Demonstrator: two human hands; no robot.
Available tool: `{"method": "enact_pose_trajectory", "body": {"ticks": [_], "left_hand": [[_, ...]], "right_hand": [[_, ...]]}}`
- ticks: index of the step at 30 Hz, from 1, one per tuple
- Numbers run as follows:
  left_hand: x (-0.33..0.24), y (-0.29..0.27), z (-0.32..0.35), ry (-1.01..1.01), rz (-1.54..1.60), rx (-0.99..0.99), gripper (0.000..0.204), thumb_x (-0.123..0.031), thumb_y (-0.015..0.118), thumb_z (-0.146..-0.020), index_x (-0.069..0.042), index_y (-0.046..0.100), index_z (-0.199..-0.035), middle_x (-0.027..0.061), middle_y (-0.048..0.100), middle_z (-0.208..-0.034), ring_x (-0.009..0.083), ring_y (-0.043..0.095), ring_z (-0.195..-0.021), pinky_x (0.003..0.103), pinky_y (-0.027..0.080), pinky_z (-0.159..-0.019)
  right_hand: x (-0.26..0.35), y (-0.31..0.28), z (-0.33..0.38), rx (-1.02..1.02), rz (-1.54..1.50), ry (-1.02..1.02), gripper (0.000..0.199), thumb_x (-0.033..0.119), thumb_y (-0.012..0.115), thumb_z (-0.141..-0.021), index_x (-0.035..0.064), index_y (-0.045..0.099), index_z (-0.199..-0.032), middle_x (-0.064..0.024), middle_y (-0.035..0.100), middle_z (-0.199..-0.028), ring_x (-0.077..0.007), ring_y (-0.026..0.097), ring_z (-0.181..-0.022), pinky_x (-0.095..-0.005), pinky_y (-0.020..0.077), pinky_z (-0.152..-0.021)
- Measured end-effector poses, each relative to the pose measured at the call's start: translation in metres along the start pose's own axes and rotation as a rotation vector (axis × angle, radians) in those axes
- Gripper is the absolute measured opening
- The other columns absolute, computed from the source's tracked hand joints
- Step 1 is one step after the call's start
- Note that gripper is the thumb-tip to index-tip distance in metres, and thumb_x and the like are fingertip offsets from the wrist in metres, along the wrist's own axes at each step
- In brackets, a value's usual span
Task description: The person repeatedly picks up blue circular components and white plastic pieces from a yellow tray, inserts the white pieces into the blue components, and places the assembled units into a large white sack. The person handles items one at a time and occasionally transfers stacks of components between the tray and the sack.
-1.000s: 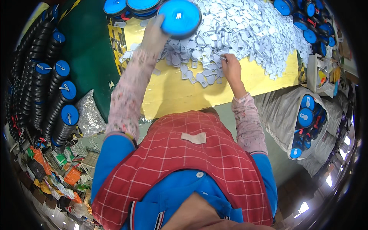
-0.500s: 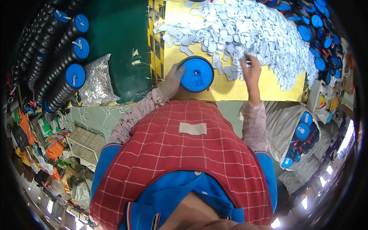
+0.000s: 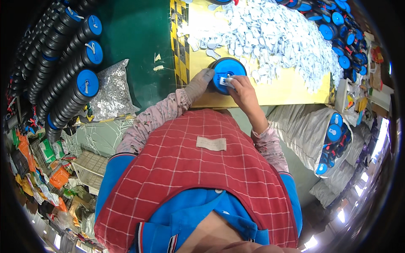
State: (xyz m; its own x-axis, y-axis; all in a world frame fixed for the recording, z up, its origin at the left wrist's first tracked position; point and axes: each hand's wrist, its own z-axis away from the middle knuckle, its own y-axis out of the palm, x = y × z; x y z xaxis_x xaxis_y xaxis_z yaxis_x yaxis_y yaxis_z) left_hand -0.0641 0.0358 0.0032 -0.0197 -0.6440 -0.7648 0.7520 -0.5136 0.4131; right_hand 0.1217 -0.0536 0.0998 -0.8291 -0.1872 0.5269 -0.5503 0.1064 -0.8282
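My left hand (image 3: pixel 200 84), in a greyish glove, grips the left rim of a round black wheel-like piece with a blue face (image 3: pixel 232 67). The piece rests on the yellow tabletop, blue side up. Above its face my right hand (image 3: pixel 244 92) pinches a small white plastic tab (image 3: pixel 225 81) between thumb and fingers. The tab covers part of the face near the centre; whether it touches cannot be made out. Behind the piece spreads a heap of similar white tabs (image 3: pixel 270 38).
Stacked black-and-blue wheels (image 3: pixel 87 82) stand at the left beside a clear bag of metal rings (image 3: pixel 112 90). More wheels (image 3: pixel 337 19) pile up at the far right. A pale sack (image 3: pixel 295 126) holding finished-looking wheels hangs by the table's right front. A beige crate (image 3: pixel 89 168) sits lower left.
My right hand has come left from the heap's front edge to the blue face, now showing a white tab in its pinch. My left hand stays on the wheel-like piece.
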Motion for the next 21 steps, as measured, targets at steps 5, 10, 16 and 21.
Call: {"method": "enact_pose_trajectory", "body": {"ticks": [5,10,16,21], "left_hand": [[-0.002,0.009,-0.011,0.090,-0.035,-0.022,0.051,-0.041,0.051,-0.102,0.000,0.048,-0.133,0.0138,0.060,-0.118,0.0206,0.059,-0.110,0.034,0.052,-0.093],[0.000,0.007,-0.003,0.122,-0.400,-0.091,0.052,-0.032,0.059,-0.099,0.006,0.047,-0.134,0.0194,0.061,-0.121,0.0218,0.063,-0.103,0.032,0.054,-0.086],[-0.020,0.009,0.000,-0.017,-0.347,-0.125,0.053,-0.034,0.060,-0.098,0.005,0.049,-0.132,0.0171,0.064,-0.116,0.0217,0.064,-0.100,0.031,0.054,-0.086],[-0.035,0.029,0.012,0.114,-0.302,-0.117,0.051,-0.032,0.065,-0.095,0.000,0.050,-0.132,0.0158,0.062,-0.121,0.0241,0.064,-0.103,0.032,0.052,-0.090]], "right_hand": [[-0.006,0.010,-0.020,-0.031,0.146,-0.023,0.030,0.015,0.078,-0.076,0.0094,0.070,-0.105,-0.0077,0.065,-0.112,-0.0323,0.058,-0.105,-0.0422,0.0491,-0.090],[-0.031,0.021,-0.036,0.067,-0.208,0.439,0.065,0.026,0.086,-0.064,0.0093,0.061,-0.122,-0.0216,0.058,-0.125,-0.0409,0.056,-0.114,-0.0464,0.0475,-0.097],[-0.053,0.010,-0.070,0.467,-0.259,0.464,0.084,0.038,0.089,-0.063,0.0066,0.054,-0.132,-0.0218,0.057,-0.125,-0.0375,0.058,-0.115,-0.0432,0.0490,-0.097],[-0.115,0.000,-0.073,0.385,-0.530,0.481,0.035,0.029,0.074,-0.085,0.0026,0.069,-0.107,-0.0158,0.071,-0.099,-0.0314,0.069,-0.086,-0.0374,0.0533,-0.082]]}}
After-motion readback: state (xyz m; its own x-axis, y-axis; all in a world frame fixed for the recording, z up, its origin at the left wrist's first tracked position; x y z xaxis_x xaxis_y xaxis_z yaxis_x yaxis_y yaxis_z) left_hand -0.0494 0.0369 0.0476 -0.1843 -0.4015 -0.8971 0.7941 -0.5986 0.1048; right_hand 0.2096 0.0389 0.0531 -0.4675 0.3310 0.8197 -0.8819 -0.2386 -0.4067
